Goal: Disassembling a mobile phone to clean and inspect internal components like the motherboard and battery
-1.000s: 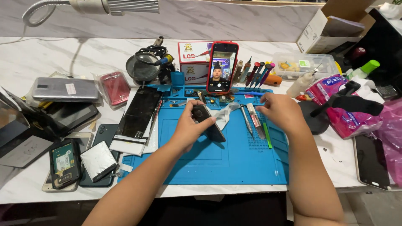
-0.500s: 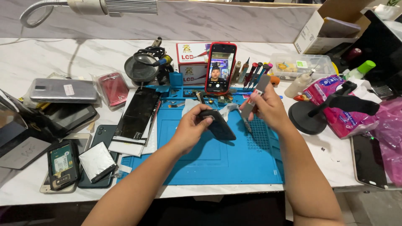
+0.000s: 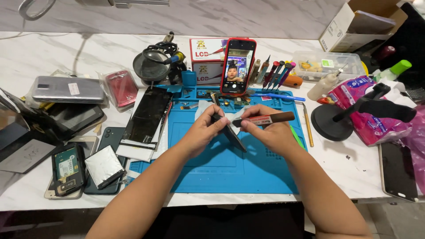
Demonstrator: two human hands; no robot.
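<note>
I hold the dark phone part (image 3: 228,129) over the middle of the blue mat (image 3: 208,172), and it is best to keep it steady and tilted. My left hand (image 3: 204,130) is closed on it. My right hand (image 3: 270,130) pinches a brown tube (image 3: 265,119) at its upper edge. Behind the mat stands a red phone (image 3: 238,66).

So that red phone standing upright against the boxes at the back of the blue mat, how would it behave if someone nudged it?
The red phone stands nearly upright, leaning on the white and red boxes, so a nudge would probably tip it forward onto the blue mat. Its glossy face looks slippery and likely fragile. It seems stiff, not floppy.
</note>
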